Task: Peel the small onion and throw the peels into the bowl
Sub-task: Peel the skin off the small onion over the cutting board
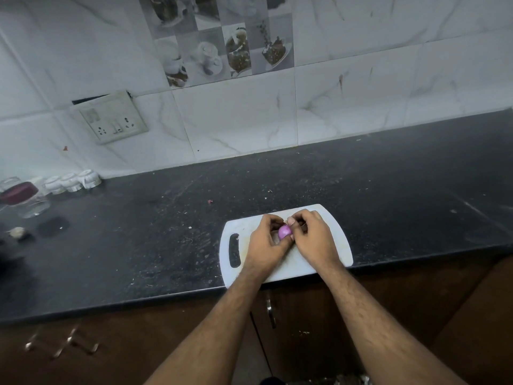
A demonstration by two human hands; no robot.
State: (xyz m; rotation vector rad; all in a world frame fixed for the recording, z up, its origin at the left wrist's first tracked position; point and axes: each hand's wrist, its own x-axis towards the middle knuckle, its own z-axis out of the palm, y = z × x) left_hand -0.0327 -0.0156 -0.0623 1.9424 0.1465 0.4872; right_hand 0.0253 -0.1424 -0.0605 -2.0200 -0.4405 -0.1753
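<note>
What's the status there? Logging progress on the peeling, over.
Left hand and right hand both in grip on small purple onion over white plastic cutting board. Bowl not in view. Nothing in the way.

A: What is seen of the body?
B: 2 bare forearms are shown, with the left hand (268, 240) and the right hand (313, 237) at their ends.
A: Is anything worn?
B: No sleeve is seen from wrist to frame edge. Dark hair is seen along both forearms.
A: And the nails?
B: They are kept short; 1 thumbnail is seen plainly.
</note>
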